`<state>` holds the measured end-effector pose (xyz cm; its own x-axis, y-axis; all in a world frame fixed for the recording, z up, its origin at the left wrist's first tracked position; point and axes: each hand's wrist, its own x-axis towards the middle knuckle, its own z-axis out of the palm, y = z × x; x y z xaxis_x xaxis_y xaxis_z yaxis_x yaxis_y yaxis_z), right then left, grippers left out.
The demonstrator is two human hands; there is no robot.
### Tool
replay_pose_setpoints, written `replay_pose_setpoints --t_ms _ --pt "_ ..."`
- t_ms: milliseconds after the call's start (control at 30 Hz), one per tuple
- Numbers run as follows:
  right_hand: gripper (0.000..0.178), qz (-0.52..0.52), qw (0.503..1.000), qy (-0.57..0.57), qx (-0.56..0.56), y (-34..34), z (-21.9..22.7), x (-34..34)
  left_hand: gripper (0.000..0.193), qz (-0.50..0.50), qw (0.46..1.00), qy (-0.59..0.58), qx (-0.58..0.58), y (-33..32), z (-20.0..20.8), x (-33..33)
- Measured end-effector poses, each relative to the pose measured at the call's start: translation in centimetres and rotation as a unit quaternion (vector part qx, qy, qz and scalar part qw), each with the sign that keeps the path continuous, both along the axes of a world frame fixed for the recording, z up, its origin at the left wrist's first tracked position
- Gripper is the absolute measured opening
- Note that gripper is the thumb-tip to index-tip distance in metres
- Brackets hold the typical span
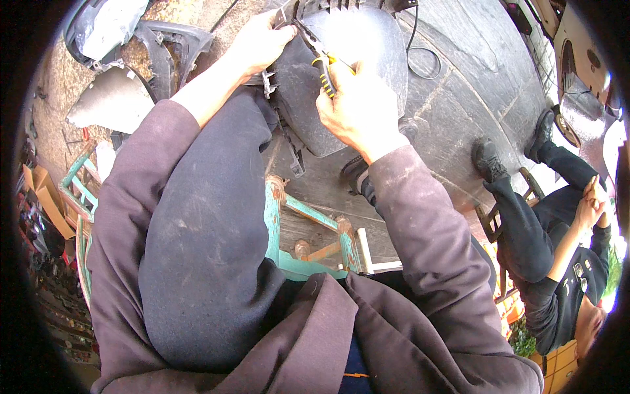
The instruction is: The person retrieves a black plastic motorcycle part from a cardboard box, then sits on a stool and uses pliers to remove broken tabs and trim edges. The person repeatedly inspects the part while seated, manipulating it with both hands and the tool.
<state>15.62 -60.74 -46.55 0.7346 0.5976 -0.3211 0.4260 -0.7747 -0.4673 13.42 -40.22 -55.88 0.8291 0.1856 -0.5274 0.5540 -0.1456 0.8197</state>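
Observation:
In front of me a large dark plastic panel [308, 134] rests by my knees, with slatted, toothed edges at its top and clips along its left side. My left hand [262, 44] is closed on the panel's upper left edge, its thumb pressed against it. A pair of pliers [322, 68] with black and yellow handles is gripped in my right hand [365, 108]. Their jaws point up and left to the panel's edge, close to my left fingertips. Glare washes out part of the panel and my right hand, so what the jaws touch cannot be made out.
Loose dark plastic parts [172, 49] and a pale panel [111, 98] lie at the left. A worn green wooden stool [272, 220] stands below. A black cable [438, 65] loops on the grey floor. At right a person [564, 262] sits with hands clasped.

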Motion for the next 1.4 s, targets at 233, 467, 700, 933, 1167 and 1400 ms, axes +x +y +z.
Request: replay_pose_setpoints --t_ms 233,467,700,933,1167,1400 --pt "0.032 -0.009 1.0 0.001 -0.012 0.2 -0.1 -0.4 0.026 -0.001 1.0 0.012 -0.006 -0.1 0.6 0.0" --pt "0.036 -0.053 0.998 0.045 -0.003 0.5 0.0 -1.0 0.026 -0.015 1.0 0.022 0.01 -0.1 0.7 0.1" --pt "0.039 -0.084 0.995 0.043 0.045 0.7 -0.7 -1.9 0.025 0.006 0.999 0.029 -0.045 0.7 -1.4 -0.3" --pt "0.039 -0.077 0.995 0.046 0.034 0.3 -0.8 -2.0 0.026 0.018 0.998 0.031 -0.053 0.6 -2.1 -0.6" --pt "0.032 -0.178 0.954 0.196 0.143 1.2 -0.7 -2.3 0.027 0.018 0.998 0.05 -0.037 0.4 -1.2 -0.4" --pt "0.017 -0.477 0.433 0.675 0.361 0.9 1.1 -0.6 0.025 0.024 0.998 0.048 -0.035 0.1 -0.9 -0.5"
